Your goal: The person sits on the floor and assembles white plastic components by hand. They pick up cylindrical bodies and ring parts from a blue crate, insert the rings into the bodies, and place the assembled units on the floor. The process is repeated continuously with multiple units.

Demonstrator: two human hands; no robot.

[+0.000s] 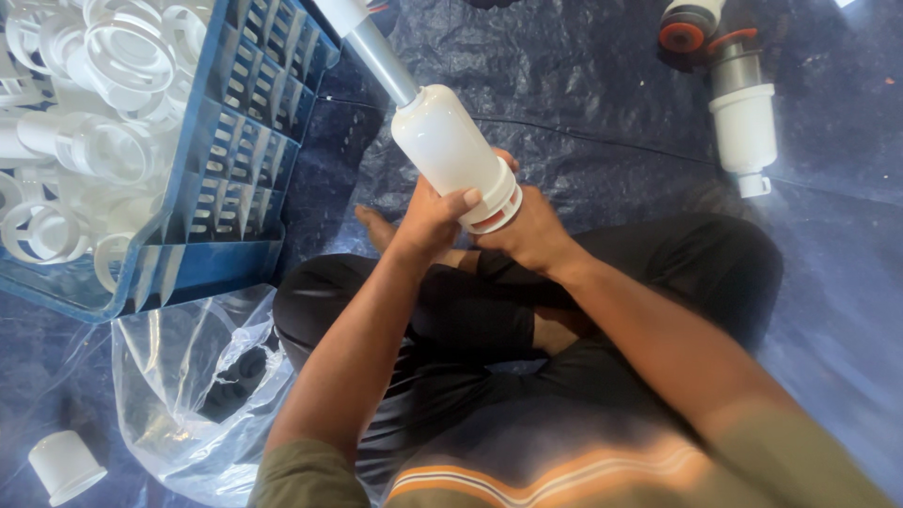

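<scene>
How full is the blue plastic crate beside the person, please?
Well filled: the blue plastic crate holds heaped white plastic rings reaching about to its rim.

A blue plastic crate is sitting at the far left of the blue tarpaulin covering the floor, and white plastic rings and fittings are filling it in a loose heap. Just in front of the crate, a clear plastic bag is lying crumpled, with dark parts showing through it. A small white cap is standing near the tarpaulin's near left corner. Toward the far right edge, a white and grey assembled unit with an orange ring is lying on its side. A thin black cable is running across the tarpaulin.
</scene>
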